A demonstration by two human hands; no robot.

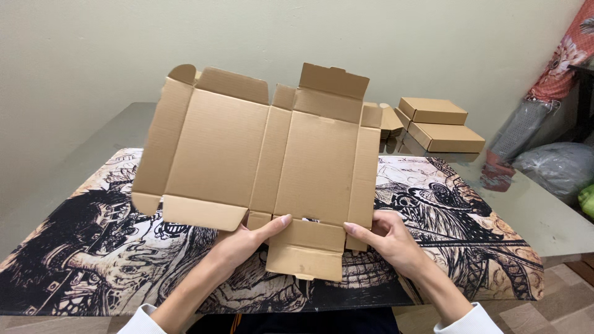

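You're holding flat cardboard box blank (pixel 260 148) upright over printed mat (pixel 93 247), L hand (pixel 238 244) + R hand (pixel 387 238) both gripping its bottom flap, folded boxes (pixel 439 124) sitting behind on table (pixel 544 216).

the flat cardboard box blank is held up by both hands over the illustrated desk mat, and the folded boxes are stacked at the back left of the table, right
Not quite: the head view shows the folded boxes at the back right of the table, not the back left. The rest holds: the left hand and right hand hold the flat cardboard box blank over the illustrated desk mat.
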